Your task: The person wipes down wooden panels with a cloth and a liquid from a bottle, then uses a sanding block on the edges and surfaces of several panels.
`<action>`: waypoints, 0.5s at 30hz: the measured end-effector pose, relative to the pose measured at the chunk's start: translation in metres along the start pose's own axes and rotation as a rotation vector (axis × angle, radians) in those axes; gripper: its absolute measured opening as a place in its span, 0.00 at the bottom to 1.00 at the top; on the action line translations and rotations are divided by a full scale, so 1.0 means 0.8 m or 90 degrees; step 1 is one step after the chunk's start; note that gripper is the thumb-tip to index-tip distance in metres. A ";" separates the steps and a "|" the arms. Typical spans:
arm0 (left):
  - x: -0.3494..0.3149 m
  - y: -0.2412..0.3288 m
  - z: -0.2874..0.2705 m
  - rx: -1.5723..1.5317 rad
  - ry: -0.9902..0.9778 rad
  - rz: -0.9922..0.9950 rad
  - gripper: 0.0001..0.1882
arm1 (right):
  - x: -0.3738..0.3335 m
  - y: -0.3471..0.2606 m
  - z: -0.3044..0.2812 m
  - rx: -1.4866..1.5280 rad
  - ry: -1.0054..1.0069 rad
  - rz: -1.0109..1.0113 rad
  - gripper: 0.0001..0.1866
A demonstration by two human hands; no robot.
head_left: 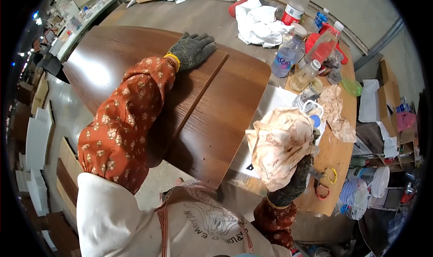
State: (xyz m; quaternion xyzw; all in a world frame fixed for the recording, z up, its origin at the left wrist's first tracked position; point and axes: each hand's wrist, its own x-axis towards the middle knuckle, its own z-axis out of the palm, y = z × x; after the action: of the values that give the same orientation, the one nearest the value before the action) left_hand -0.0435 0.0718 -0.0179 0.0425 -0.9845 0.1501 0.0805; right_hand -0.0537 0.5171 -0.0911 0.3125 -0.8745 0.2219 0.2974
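My left hand (193,51), in a dark grey knit glove with a yellow cuff, lies flat with its fingers stretched on a glossy brown wooden panel (225,110). A straight dark groove or seam runs across the panel near that hand. To the right of the panel, my right hand (294,178), in a dark stained glove, is closed on a crumpled, pinkish-stained cloth (278,144). The bunched cloth hides most of its fingers. Orange flowered sleeve covers (124,108) reach over my forearms.
Plastic bottles (288,56) and jars crowd the table's right side, beside a white rag (257,25) and a stained cloth (336,112). Two bands (322,191) lie on the bare wood (311,203). Stacked buckets (372,182) stand right; boards (40,144) lean left.
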 end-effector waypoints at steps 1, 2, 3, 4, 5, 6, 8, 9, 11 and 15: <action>-0.003 0.000 0.001 -0.042 0.029 0.038 0.20 | -0.005 -0.004 0.000 -0.008 0.030 -0.010 0.30; -0.002 0.008 -0.008 -0.086 0.061 0.083 0.20 | -0.004 -0.009 -0.002 -0.006 0.051 -0.009 0.30; -0.011 0.020 -0.016 -0.131 0.049 0.054 0.20 | -0.005 -0.018 -0.006 -0.002 0.071 -0.013 0.29; -0.021 0.029 -0.023 -0.133 0.049 0.061 0.20 | 0.001 -0.038 -0.014 -0.007 0.071 -0.007 0.29; -0.034 0.034 -0.029 -0.175 0.026 0.032 0.20 | 0.007 -0.062 -0.023 0.249 0.040 0.107 0.26; -0.050 0.036 -0.038 -0.217 0.005 0.005 0.21 | 0.001 -0.075 -0.023 0.457 0.028 0.180 0.24; -0.098 0.033 -0.061 -0.267 -0.012 0.058 0.23 | -0.011 -0.099 -0.023 0.903 0.092 0.351 0.22; -0.123 0.035 -0.062 -0.285 0.030 0.084 0.23 | -0.027 -0.100 -0.023 0.796 0.101 0.345 0.22; -0.194 0.022 -0.077 -0.332 0.064 0.092 0.24 | -0.062 -0.105 -0.026 0.591 0.102 0.331 0.21; -0.365 -0.012 -0.086 -0.646 0.214 -0.131 0.18 | -0.102 -0.122 -0.041 0.312 0.097 0.297 0.21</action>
State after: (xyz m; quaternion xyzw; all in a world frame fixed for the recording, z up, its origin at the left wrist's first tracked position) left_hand 0.2546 0.1008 -0.0002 0.0696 -0.8976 -0.3479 0.2617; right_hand 0.0768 0.5009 -0.1013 0.1484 -0.8183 0.5100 0.2196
